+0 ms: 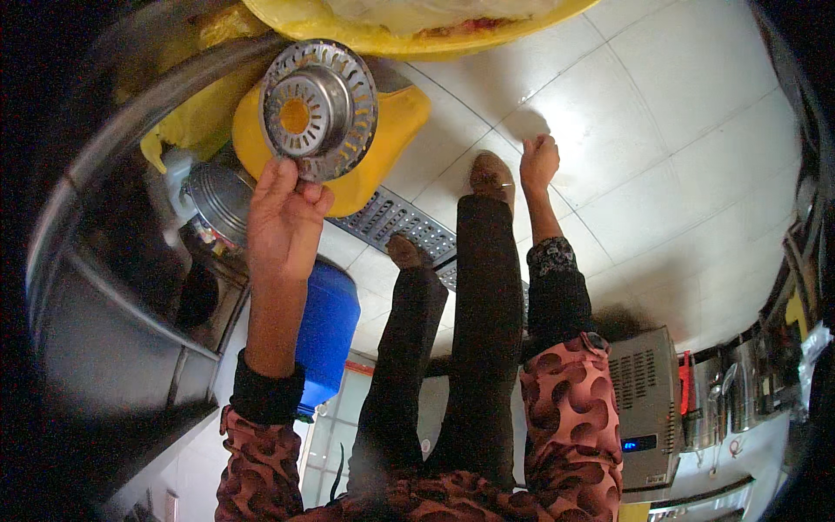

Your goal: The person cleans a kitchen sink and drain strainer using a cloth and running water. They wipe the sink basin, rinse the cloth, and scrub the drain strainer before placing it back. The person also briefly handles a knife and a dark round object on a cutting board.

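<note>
My left hand [287,209] pinches the lower rim of a round metal sink strainer basket [336,107] between thumb and fingers. The strainer is slotted, with bits of residue on its rim, and is held up in front of a yellow container [391,124]. My right hand [540,160] hangs away to the right over the tiled floor, its fingers curled; whether anything small is inside them cannot be told. A large yellow-rimmed tub or bag-lined bin [424,47] with whitish contents and a reddish patch is cut off by the top edge.
A blue plastic barrel [329,333] stands beside my left forearm. A perforated metal drain grate [417,225] crosses the white tiled floor [626,124] near my shoes. At left are a ribbed metal pot [218,196] and a curved steel edge [124,124]. A vented appliance [642,391] stands at lower right.
</note>
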